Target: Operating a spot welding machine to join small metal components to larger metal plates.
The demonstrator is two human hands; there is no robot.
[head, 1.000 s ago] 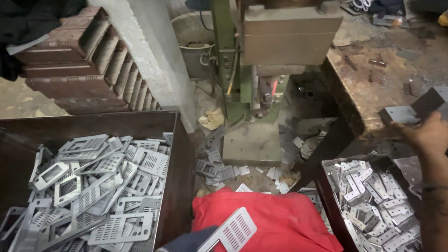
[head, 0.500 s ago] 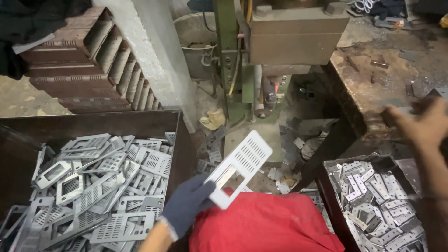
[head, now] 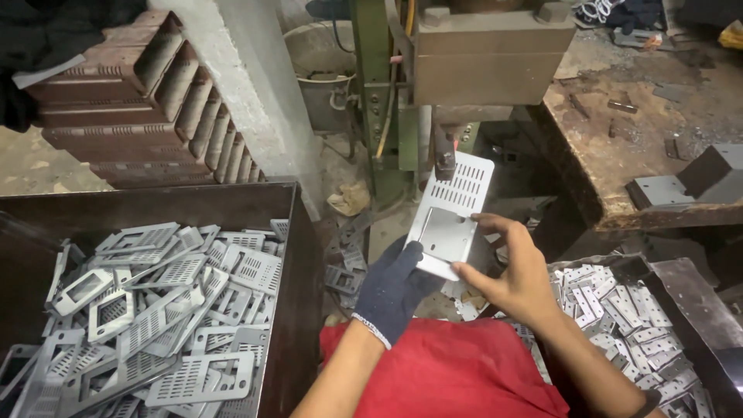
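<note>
Both hands on one part: a grey sheet-metal plate (head: 451, 215), slotted vents at the top end, a plain square panel in the lower half. Landmark = that plate.

Left hand (head: 396, 286), dark knit glove, comes up from below-left of the plate; fingers clenched on its lower-left edge, thumb side hidden behind the sheet. Right hand (head: 515, 272), bare, sits at the plate's lower-right; fingers pinch the bottom right corner and right edge, thumb on the front face. Plate is held in the air, tilted, vent end up and away from the person, not touching any surface.

Directly behind and above the plate: the green-framed press machine (head: 433, 70), its heavy block overhanging the plate's top edge. A small dark tool part hangs just above the plate's upper-left corner; cannot tell if it touches.

Left of the plate, well apart: a dark metal bin (head: 298, 232) piled with matching vented plates and open frames (head: 155, 310). Right and below the plate: a second bin (head: 689, 298) holding smaller grey stamped pieces (head: 619, 310). Upper right of the plate: a rusty tabletop (head: 619, 147) with scattered scraps and a grey angled block.

Below the plate: red cloth (head: 449, 371) across the person's lap. Floor under the plate is littered with stamped offcuts (head: 340, 271). Far upper-left of the plate: stacked brown ribbed crates against a concrete pillar.
</note>
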